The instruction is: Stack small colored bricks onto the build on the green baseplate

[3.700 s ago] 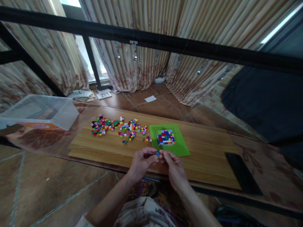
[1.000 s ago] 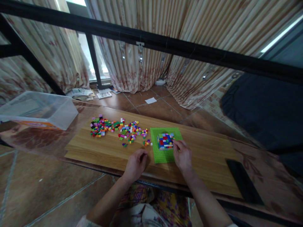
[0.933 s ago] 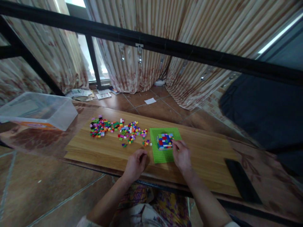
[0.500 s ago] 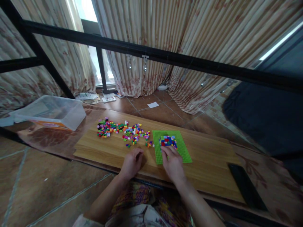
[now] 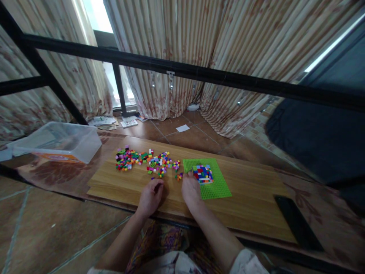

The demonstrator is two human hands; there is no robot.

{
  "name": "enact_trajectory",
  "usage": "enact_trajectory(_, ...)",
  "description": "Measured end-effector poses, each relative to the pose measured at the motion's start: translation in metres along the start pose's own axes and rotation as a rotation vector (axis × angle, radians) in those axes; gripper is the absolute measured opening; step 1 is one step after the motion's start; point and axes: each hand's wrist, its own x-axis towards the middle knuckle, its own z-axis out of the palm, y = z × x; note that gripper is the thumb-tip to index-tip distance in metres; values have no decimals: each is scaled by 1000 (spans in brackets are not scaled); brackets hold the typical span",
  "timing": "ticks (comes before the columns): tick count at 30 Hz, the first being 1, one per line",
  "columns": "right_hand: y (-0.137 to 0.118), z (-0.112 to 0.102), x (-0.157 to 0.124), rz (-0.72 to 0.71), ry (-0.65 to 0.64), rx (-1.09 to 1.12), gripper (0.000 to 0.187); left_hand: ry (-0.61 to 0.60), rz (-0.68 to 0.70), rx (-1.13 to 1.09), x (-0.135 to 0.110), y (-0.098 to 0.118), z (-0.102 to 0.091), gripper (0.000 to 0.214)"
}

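Note:
A green baseplate (image 5: 218, 186) lies on the wooden board, carrying a block of coloured toy bricks (image 5: 203, 173) in red, blue, white and other colours. My right hand (image 5: 191, 189) is at the plate's left edge, just left of that block. Its fingertips point down beside a few loose bricks (image 5: 178, 176); whether they pinch one is hidden. My left hand (image 5: 151, 196) rests over the board with curled fingers, thumb against forefinger, and what is inside cannot be made out. Beyond it spreads a pile of small loose bricks (image 5: 162, 161).
A clear plastic box (image 5: 91, 144) with an orange label stands at the left on a patterned cloth. The wooden board (image 5: 251, 201) has a black flat object (image 5: 296, 220) at its right end. A black metal rail (image 5: 199, 72) crosses in front of the striped curtains.
My right hand has moved left, from the front of the brick block to the plate's left edge, uncovering the block's near side. My left hand has shifted slightly left, still curled.

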Motion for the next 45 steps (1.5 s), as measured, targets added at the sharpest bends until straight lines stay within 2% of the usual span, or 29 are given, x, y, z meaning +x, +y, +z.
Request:
enact_trajectory(6,9,-12,-26,-84,5,140,26,11,29,22,0,0,-1,16)
enact_trajectory(9,27,-20,-42,-104,52,282,23,19,40,36,-1,-1,0,16)
enact_trajectory(11,46,-25,-51,-92,139,473,23,29,47,47,-1,-2,1,16)
enact_trajectory(14,79,-31,-54,-23,251,649,28,43,62,67,-2,-2,3,16)
enact_trajectory(17,108,-38,-43,103,319,636,33,52,90,93,-2,-1,3,15)
enact_trajectory(20,125,-42,-24,208,339,573,34,55,112,110,-1,1,3,15)
enact_trajectory(27,131,-40,7,241,298,553,25,41,123,131,0,3,3,15)
enact_trajectory(33,128,-40,10,219,247,587,23,38,125,108,0,5,2,14)
enact_trajectory(40,132,-40,10,222,224,654,31,19,96,94,-2,8,2,14)
enact_trajectory(45,135,-37,11,226,230,699,31,10,79,83,-2,8,3,14)
